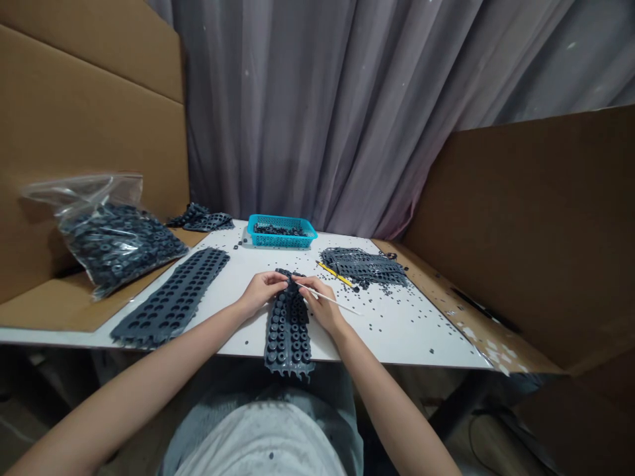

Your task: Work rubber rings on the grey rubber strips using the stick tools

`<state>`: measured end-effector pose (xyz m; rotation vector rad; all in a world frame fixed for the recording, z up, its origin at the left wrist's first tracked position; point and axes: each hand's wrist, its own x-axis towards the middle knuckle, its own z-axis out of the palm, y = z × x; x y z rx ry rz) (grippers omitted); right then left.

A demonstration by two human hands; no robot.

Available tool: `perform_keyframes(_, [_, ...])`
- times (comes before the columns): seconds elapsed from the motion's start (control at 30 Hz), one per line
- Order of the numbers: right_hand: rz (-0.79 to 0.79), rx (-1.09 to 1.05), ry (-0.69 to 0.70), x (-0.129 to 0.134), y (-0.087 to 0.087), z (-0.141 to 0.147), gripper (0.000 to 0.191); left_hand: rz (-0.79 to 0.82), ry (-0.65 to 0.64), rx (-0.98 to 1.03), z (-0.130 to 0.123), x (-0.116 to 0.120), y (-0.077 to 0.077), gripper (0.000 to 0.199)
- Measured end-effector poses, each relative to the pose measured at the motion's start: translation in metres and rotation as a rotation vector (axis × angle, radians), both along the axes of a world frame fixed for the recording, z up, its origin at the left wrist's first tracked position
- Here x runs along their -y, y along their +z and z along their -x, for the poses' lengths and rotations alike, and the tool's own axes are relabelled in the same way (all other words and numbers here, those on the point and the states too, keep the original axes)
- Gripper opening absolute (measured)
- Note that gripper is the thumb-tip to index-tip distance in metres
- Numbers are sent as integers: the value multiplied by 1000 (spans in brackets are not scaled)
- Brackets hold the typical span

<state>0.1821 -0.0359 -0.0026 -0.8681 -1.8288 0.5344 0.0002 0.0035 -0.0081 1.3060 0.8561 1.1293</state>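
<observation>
A dark grey moulded rubber sheet (288, 337) with rows of round knobs lies lengthwise before me, its near end hanging past the table edge. My left hand (262, 292) is closed, thumb and fingers pinching the sheet's far end. Opposite it, my right hand (321, 305) is closed round a thin white stick (342, 305). The stick's tip points at the sheet's far end between both hands. Fingers partly hide that end, so I cannot tell whether a small part is pinched there too.
Left lies a flat perforated rubber sheet (178, 294); behind it stands a clear zip bag (119, 241) of small rubber rings. A blue basket (282, 242) holds dark pieces. To the right are stacked perforated sheets (367, 266), a yellow tool (336, 274) and scattered bits. Cardboard walls (520, 231) flank the table.
</observation>
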Motion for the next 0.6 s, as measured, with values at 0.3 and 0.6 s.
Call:
perform_keyframes(0.3, [-49,146,-19,3,1,0,20,-23,4,-21,-1,1,0,33])
perform_keyframes(0.6, [-107,243,-48,-2,-4,-1,24,-15,17,-30,-2,2,2,30])
